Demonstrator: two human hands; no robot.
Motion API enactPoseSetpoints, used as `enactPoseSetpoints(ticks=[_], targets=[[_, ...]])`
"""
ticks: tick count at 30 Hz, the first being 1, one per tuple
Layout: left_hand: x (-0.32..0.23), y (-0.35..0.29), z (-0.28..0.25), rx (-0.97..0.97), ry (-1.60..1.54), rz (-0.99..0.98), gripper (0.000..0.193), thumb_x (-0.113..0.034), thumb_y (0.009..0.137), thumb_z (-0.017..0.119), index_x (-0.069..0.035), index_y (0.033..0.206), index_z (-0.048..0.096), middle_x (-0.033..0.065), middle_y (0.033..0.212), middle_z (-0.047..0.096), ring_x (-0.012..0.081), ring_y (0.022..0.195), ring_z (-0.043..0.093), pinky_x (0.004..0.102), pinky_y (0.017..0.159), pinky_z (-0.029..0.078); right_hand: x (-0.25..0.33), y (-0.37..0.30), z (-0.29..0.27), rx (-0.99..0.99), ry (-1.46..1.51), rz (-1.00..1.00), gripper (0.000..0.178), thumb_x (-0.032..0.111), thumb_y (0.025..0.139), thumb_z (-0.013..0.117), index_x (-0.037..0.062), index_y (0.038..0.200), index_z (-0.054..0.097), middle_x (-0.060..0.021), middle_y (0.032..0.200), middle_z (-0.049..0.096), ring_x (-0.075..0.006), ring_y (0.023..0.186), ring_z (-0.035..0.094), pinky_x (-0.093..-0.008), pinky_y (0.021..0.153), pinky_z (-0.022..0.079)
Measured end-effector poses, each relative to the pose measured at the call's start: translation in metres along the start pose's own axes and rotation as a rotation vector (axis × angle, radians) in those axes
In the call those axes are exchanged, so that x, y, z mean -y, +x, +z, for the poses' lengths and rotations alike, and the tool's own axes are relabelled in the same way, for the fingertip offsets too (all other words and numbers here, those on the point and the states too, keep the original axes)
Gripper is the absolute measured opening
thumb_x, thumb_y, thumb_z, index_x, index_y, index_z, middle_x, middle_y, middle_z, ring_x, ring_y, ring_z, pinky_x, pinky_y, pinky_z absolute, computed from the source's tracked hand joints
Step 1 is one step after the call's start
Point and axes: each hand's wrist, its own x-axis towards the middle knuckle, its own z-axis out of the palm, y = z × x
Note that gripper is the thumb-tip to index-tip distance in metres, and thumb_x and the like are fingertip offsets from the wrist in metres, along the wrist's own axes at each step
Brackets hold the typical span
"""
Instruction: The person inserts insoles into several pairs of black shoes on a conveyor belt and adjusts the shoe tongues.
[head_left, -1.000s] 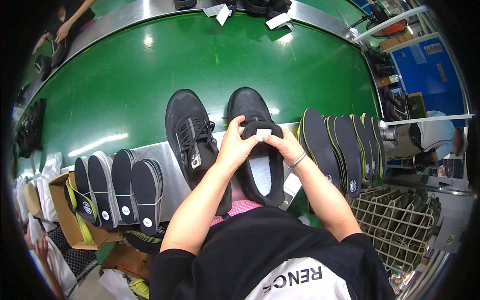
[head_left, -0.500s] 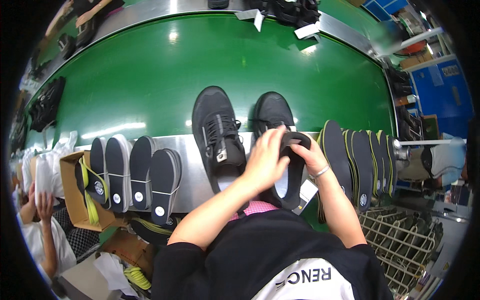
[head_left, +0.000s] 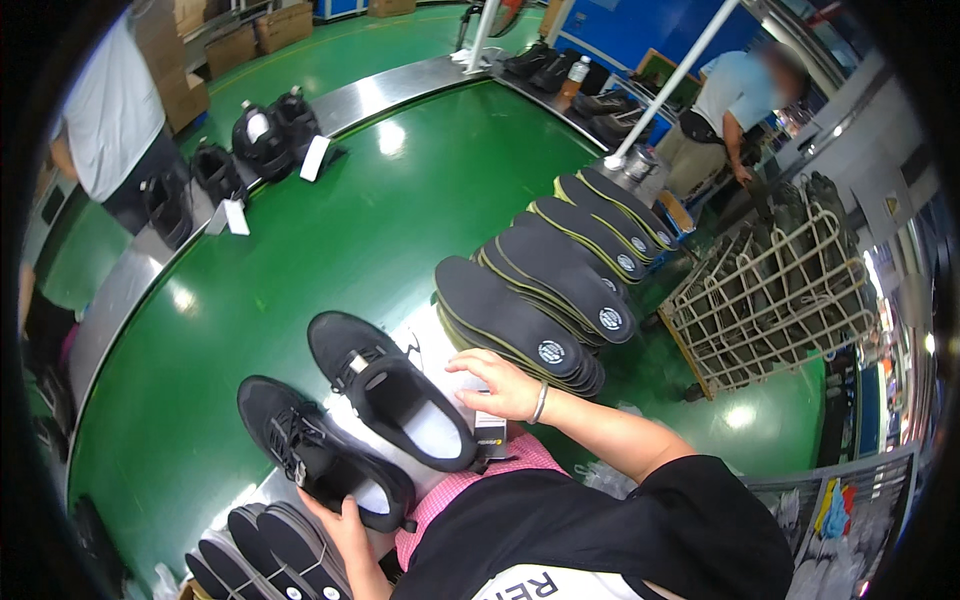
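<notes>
Two black lace-up sneakers stand side by side, toes pointing away from me. My left hand [head_left: 345, 530] is at the outer side of the left sneaker [head_left: 318, 455], thumb by its collar and fingers along the wall, gripping it. Beside the right sneaker [head_left: 385, 390], my right hand [head_left: 505, 385] is open, its fingers apart near the collar. A pale insole [head_left: 437, 430] shows inside the right sneaker. Below my right hand hangs a black and white tag [head_left: 490, 435], next to that shoe's heel.
Stacks of dark insoles with yellow-green edges [head_left: 515, 315] lie right of the sneakers; grey-edged insoles [head_left: 270, 550] lie at lower left. Further right stands a wire rack [head_left: 770, 300]. More black shoes [head_left: 262, 140] line the green table's [head_left: 240, 290] far metal rim. People stand beyond.
The view has swung to the right. My hands have parted: the right has let go of the right sneaker's collar, and the left has moved over to the left sneaker.
</notes>
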Motion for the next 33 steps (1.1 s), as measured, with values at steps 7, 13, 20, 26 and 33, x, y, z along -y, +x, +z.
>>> enactPoseSetpoints(ticks=[7, 13, 20, 26, 33], targets=[[-0.007, -0.015, 0.027, 0.072, 0.117, -0.087, 0.079, 0.002, 0.064, 0.044, -0.003, 0.135, 0.01, 0.0165, 0.133, 0.026, 0.027, 0.122, 0.028, 0.0312, 0.101, 0.019, -0.028, -0.009, -0.089, -0.24, -0.039, -0.058, 0.029, 0.019, 0.075, 0.056, 0.0003, 0.097, 0.056, -0.0158, 0.097, 0.057, -0.0294, 0.094, 0.053, -0.0362, 0.085, 0.041], [-0.002, -0.021, 0.034, -0.034, 0.114, -0.142, 0.078, -0.002, 0.065, 0.044, -0.005, 0.136, 0.013, 0.0139, 0.134, 0.027, 0.0268, 0.121, 0.031, 0.0301, 0.101, 0.021, -0.181, -0.009, -0.196, -0.584, -0.245, 0.268, 0.028, 0.02, 0.074, 0.057, 0.0008, 0.094, 0.058, -0.0152, 0.089, 0.06, -0.0257, 0.082, 0.059, -0.0328, 0.073, 0.047], [-0.022, -0.023, 0.054, -0.125, 0.181, -0.194, 0.079, -0.002, 0.064, 0.045, -0.005, 0.136, 0.013, 0.014, 0.135, 0.026, 0.0269, 0.121, 0.031, 0.0308, 0.101, 0.021, -0.323, -0.029, -0.299, -0.413, -0.566, 0.699, 0.042, 0.032, 0.071, 0.062, 0.0087, 0.105, 0.057, -0.0162, 0.106, 0.055, -0.0301, 0.102, 0.05, -0.0361, 0.089, 0.039], [-0.028, -0.03, 0.06, -0.155, 0.203, -0.214, 0.079, -0.002, 0.064, 0.045, -0.005, 0.136, 0.013, 0.014, 0.135, 0.026, 0.027, 0.121, 0.031, 0.0313, 0.101, 0.021, -0.314, -0.019, -0.333, -0.096, -0.543, 0.663, 0.052, 0.038, 0.063, 0.068, 0.0079, 0.104, 0.059, -0.0146, 0.105, 0.058, -0.0269, 0.097, 0.055, -0.0339, 0.086, 0.042], [-0.036, -0.039, 0.054, -0.188, 0.31, -0.097, 0.079, -0.002, 0.063, 0.045, -0.005, 0.136, 0.014, 0.0141, 0.135, 0.026, 0.027, 0.121, 0.031, 0.032, 0.101, 0.02, -0.263, -0.014, -0.34, -0.528, -0.625, 0.319, 0.02, 0.026, 0.078, 0.05, 0.0102, 0.082, 0.061, -0.0118, 0.08, 0.06, -0.031, 0.075, 0.058, -0.0396, 0.065, 0.045]])
